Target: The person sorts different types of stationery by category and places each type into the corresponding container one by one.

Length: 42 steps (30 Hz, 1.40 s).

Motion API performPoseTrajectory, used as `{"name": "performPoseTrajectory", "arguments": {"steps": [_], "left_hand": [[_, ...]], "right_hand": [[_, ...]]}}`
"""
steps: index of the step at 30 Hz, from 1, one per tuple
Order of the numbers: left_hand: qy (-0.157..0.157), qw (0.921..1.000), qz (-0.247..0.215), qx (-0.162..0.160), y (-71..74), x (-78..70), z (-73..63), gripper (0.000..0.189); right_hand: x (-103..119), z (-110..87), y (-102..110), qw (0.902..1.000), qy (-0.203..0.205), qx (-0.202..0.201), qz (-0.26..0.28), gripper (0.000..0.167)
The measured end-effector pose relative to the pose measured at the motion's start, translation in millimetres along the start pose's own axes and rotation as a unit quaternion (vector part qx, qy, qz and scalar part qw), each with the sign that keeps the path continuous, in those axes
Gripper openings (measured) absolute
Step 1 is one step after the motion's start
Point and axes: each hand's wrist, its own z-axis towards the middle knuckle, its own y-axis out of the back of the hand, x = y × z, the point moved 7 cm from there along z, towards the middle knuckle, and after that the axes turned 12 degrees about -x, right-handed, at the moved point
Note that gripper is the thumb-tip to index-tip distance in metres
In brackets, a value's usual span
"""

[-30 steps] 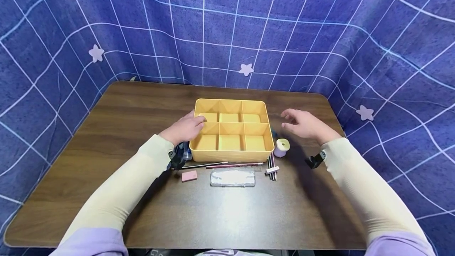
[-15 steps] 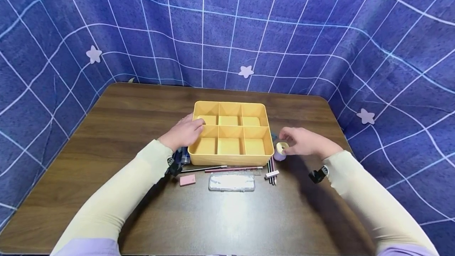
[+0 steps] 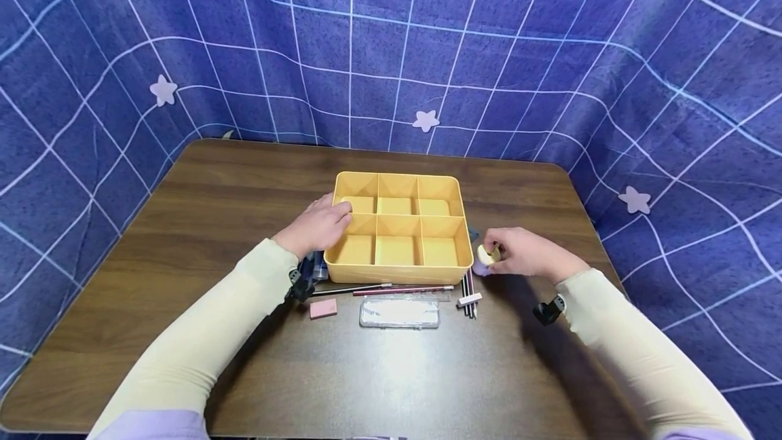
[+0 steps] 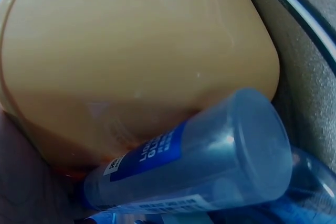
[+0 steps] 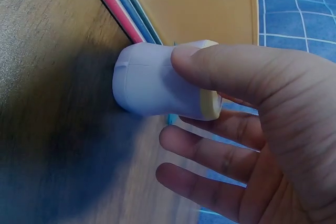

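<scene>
While left hand (image 3: pixel 314 226) over box rim (image 3: pixel 398 266), right hand (image 3: pixel 519 250) snug around container (image 5: pixel 149 80)

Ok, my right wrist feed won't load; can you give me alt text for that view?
The right hand pinches a lilac cylinder with a yellow rim, its thumb on the side facing the camera. Beyond are pencils, a yellow box and a blue gridded curtain; wooden tabletop fills the left.

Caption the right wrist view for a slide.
Right hand pinching a lilac, yellow-ended object between thumb and finger, with pencils and the yellow box beyond.
</scene>
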Motion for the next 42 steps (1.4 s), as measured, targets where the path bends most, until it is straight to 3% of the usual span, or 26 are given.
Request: {"name": "performPoseTrajectory", "arguments": {"steps": [12,26,36,42], "left_hand": [[0.005,1.0,0.002,0.007,-1.2,1.3,-0.3,0.022],[0.005,1.0,0.003,0.002,2.0,-1.0,-2.1,0.021],[0.011,0.9999,0.004,0.006,2.1,-0.1,-2.6,0.022],[0.01,0.9999,0.004,0.007,-0.2,1.1,-2.6,0.021]], "right_hand": [[-7.6,7.0,27.4,0.9993,-0.024,-0.027,-0.009,0.035],[-7.3,40.6,76.0,0.9963,-0.056,-0.066,-0.002,0.038],[1.9,63.5,92.9,0.9958,-0.051,-0.076,0.001,0.045],[5.3,76.0,93.8,0.9946,-0.069,-0.076,0.015,0.047]]}}
